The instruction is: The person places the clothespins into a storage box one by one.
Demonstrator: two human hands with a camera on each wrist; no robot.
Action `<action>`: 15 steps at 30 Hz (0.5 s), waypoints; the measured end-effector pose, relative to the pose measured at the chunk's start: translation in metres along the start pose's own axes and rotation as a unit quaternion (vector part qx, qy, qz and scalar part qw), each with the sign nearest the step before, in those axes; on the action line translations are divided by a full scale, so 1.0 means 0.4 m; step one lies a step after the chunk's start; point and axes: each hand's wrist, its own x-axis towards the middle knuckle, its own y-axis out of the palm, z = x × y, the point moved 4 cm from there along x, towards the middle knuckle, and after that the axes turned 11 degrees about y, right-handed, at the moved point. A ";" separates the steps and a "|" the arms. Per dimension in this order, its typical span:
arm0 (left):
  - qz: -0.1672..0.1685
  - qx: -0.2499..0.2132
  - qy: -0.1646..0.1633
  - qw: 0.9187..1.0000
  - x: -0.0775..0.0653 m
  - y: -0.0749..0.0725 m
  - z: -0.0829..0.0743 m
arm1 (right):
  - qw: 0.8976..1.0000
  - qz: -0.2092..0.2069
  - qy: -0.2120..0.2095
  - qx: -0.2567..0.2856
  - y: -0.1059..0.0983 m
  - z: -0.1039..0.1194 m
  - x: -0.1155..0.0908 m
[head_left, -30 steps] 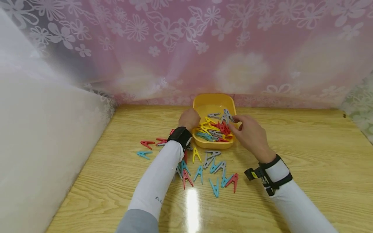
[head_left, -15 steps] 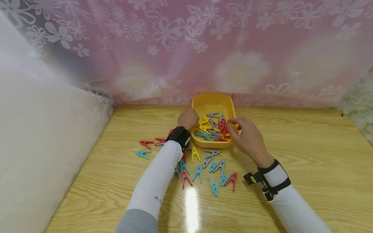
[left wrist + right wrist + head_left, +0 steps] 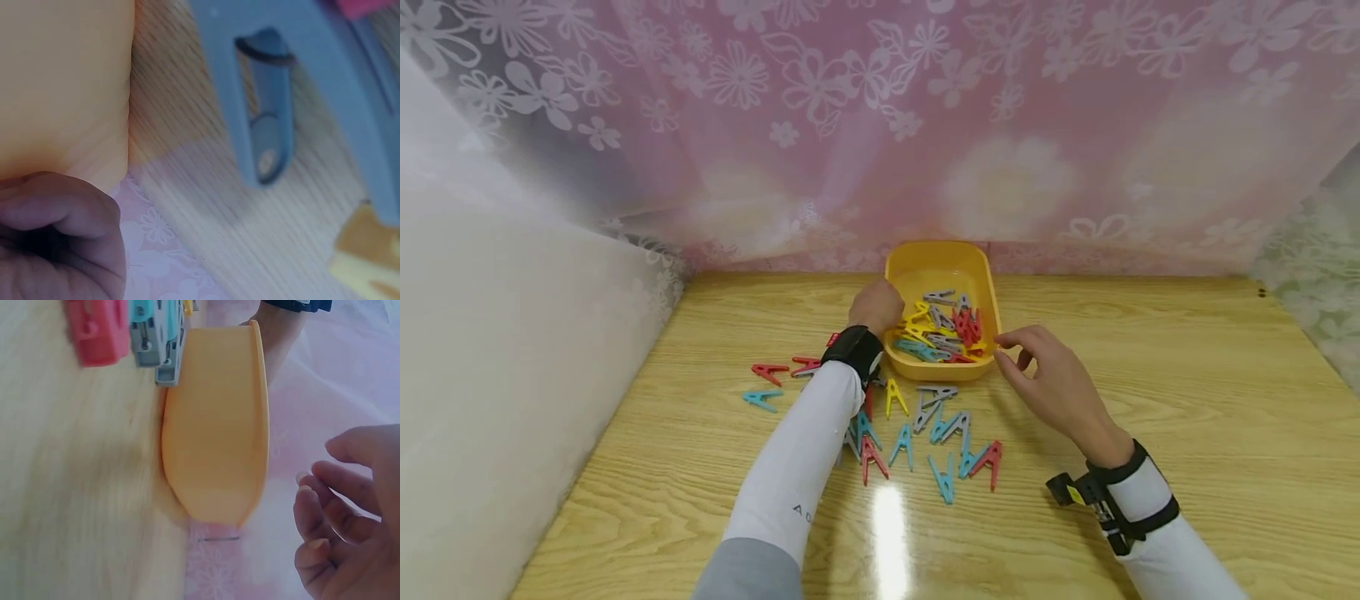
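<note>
A yellow plastic basket [image 3: 943, 371] holds several clothespins in yellow, red, grey and blue. My left hand [image 3: 877, 307] grips the basket's left rim, its fingers curled; in the left wrist view that hand [image 3: 59, 234] lies against the yellow wall. Just outside the right rim is my right hand [image 3: 1052, 379], fingers loosely bent with nothing in them. The right wrist view has this hand [image 3: 350, 519] apart from the basket wall [image 3: 215, 425]. Loose clothespins lie in front of the basket, among them a yellow one [image 3: 895, 398] and a blue one [image 3: 943, 479].
More clothespins, red [image 3: 769, 372] and blue [image 3: 762, 400], lie left of my left forearm, which hides part of the pile. The wooden table [image 3: 1150, 358] ends at a pink flowered cloth [image 3: 850, 167] behind the basket. A white cloth wall [image 3: 512, 350] stands at the left.
My right hand has let grey clothespins drop into the basket and drawn back to the right, outside the rim. My left hand stays at the left rim.
</note>
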 end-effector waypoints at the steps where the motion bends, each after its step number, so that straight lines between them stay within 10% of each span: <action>1: 0.001 0.004 0.000 1.000 0.001 0.001 0.001 | 1.000 0.006 0.000 -0.001 0.000 -0.002 -0.006; 15: 0.000 -0.005 -0.001 1.000 -0.004 -0.002 -0.004 | 0.992 0.111 -0.054 -0.018 0.020 -0.020 -0.115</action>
